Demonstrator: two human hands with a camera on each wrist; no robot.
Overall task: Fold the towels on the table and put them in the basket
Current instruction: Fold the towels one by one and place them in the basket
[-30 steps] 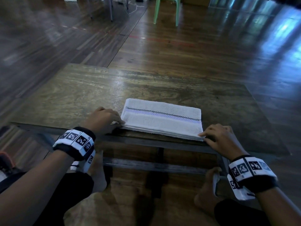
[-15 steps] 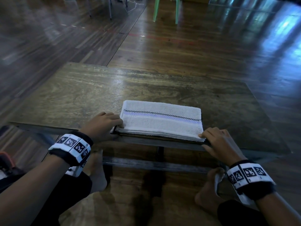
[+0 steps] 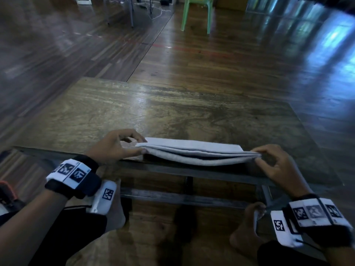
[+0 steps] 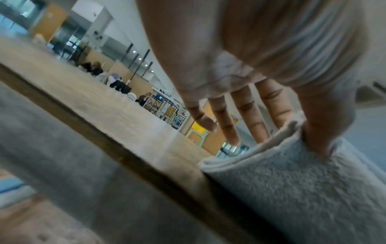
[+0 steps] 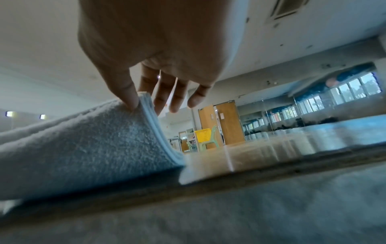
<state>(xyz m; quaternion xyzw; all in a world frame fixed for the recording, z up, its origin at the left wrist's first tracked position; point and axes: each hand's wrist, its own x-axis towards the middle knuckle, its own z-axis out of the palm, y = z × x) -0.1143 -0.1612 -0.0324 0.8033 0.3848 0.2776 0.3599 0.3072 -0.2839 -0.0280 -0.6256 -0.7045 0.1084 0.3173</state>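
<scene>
A white folded towel (image 3: pixel 194 152) lies at the near edge of the wooden table (image 3: pixel 172 112), its near long edge raised off the top. My left hand (image 3: pixel 134 146) pinches the towel's near left corner between thumb and forefinger. At the near right corner my right hand (image 3: pixel 258 155) pinches the layers the same way. The left wrist view shows the thumb pressed into the towel (image 4: pixel 292 181), with the other fingers straight above it. In the right wrist view the thumb and a finger hold the towel (image 5: pixel 94 140) by its edge. A yellow basket (image 5: pixel 203 135) sits on a green chair far across the room.
The tabletop beyond the towel is bare wood. A green plastic chair (image 3: pixel 197 12) stands on the shiny wooden floor behind the table. My bare feet (image 3: pixel 247 233) rest on the floor below the table's metal frame (image 3: pixel 182 198).
The towel lay flat with its checkered stripe showing and both hands at its near corners. Both hands have now pinched those corners and lifted the near edge up and away from me.
</scene>
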